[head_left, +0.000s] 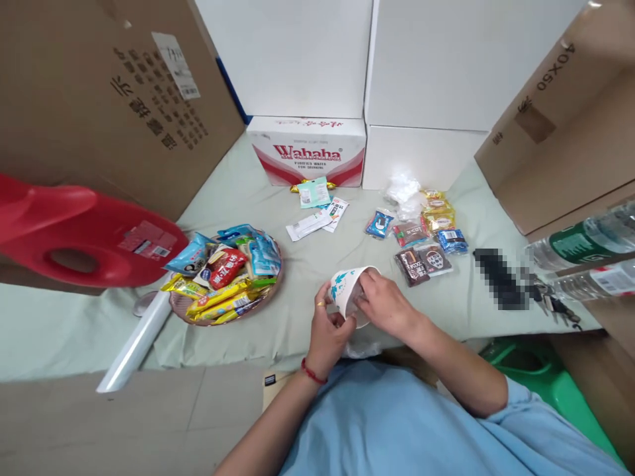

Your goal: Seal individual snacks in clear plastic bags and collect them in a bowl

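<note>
Near the front edge of the table I hold a white paper cup (pixel 343 288) with a blue leaf print, tilted with its mouth toward the right. My left hand (pixel 328 327) is closed around the cup's lower left side. My right hand (pixel 384 301) reaches over the rim with its fingers inside the mouth. Those fingers look bent together, but what they hold is hidden by the cup and the hand. Some clear plastic (pixel 362 349) lies just below the cup at the table edge.
A wicker basket (pixel 225 322) of packaged snacks stands left, beside a plastic-wrap roll (pixel 133 337) and red jug (pixel 89 231). Snack packets (pixel 411 264) and crumpled clear plastic (pixel 404 192) lie right, sachets (pixel 310 225) behind. Bottles (pixel 585 241) and keys (pixel 550 301) are far right; cartons (pixel 307 152) enclose the back.
</note>
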Demonstrator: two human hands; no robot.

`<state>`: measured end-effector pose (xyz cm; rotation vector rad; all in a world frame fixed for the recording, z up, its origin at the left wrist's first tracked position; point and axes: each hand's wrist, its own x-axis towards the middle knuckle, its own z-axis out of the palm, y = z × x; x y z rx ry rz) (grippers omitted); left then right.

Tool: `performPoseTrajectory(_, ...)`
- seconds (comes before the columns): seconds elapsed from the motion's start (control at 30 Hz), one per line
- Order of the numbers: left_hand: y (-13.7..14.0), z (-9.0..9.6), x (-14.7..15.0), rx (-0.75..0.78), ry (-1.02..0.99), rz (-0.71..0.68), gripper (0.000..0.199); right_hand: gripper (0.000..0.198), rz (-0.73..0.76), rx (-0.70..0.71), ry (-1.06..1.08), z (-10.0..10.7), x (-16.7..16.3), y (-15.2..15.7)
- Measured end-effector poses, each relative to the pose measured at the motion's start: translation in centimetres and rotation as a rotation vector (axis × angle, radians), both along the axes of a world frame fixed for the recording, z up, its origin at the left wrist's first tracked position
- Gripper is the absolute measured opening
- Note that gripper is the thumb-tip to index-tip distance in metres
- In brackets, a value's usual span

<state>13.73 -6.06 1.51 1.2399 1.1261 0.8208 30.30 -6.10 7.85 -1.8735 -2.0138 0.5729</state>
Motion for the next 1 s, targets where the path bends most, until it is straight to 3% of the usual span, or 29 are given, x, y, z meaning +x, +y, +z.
performPoseTrajectory(0.17, -0.7, -0.3, -0.6, 0.100, 0.105, -0.070, 0.083, 0.047, -0.101, -0.153, 0.149, -1.1, -0.3, -0.3)
performPoseTrajectory(0.37, -0.6, -0.7, -0.9, 0.117, 0.109, -0.106, 0.095, 0.058, 0.079, -0.145, 0.328, -2.1, 1.9, -0.5)
performPoseTrajectory(0.47, -0.1, -0.7, -1.1, 0.053, 0.004, -0.052, 0.097, 0.060, 0.153, -0.116, 0.392, -1.0, 2.9, -0.7)
performPoseTrajectory(0.63, 1.2, -0.9, -1.6, 0.004, -0.081, 0.046, 0.097, 0.036, 0.152, -0.066, 0.446, 3.3, 6.0, 0.0)
performPoseTrajectory(0.77, 2.2, -1.4, -2.2, -0.050, -0.067, 0.173, 0.088, 0.032, -0.126, 0.049, 0.417, 4.7, 9.9, 6.5)
performPoseTrajectory(0.9, 2.0, -1.4, -2.6, -0.069, -0.109, 0.158, 0.086, 0.027, -0.458, 0.012, 0.288, 2.6, 12.5, 17.4)
performPoseTrajectory(1.0, 1.2, -1.1, -2.8, -0.096, -0.130, 0.136, 0.084, 0.024, -0.596, -0.038, 0.338, 0.5, 12.9, 23.4)
